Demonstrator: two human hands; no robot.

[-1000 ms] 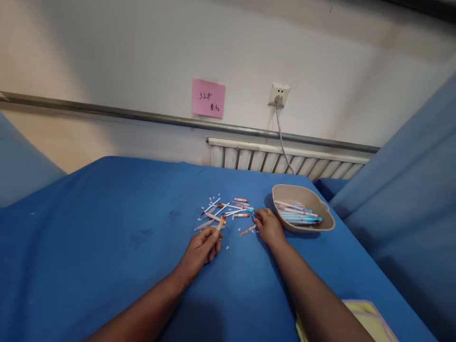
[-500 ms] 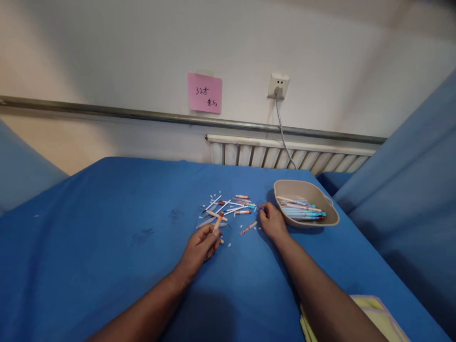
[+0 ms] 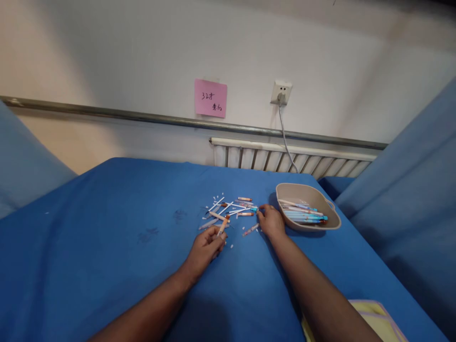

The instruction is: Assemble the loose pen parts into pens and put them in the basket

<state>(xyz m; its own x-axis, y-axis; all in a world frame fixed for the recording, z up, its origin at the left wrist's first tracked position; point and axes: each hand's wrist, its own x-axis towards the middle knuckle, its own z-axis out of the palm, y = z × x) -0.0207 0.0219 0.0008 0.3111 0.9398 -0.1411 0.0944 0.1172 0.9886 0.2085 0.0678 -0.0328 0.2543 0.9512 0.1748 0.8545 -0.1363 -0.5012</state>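
My left hand [image 3: 205, 248] rests on the blue table [image 3: 107, 247] with its fingers curled round an orange pen part [image 3: 222, 225] that sticks up and away from me. My right hand [image 3: 271, 221] lies further right, fingertips pinched on a small piece I cannot make out, at the edge of a scatter of pen parts [image 3: 231, 209]: thin white refills, orange and blue barrels, tiny white bits. A beige tray [image 3: 320, 225] just right of that hand holds several assembled pens [image 3: 302, 213], mostly light blue.
A radiator [image 3: 285, 159] and a metal rail [image 3: 107, 113] run along the wall behind the table. A pink note [image 3: 210, 98] and a socket with a plugged cable [image 3: 281, 92] are above. Blue fabric [image 3: 409, 190] rises at right; a yellow cloth [image 3: 374, 313] lies near my right arm.
My right hand has stayed by the right edge of the scattered parts, shifting only slightly. The left hand keeps its hold on the orange part. The view has shifted a little.
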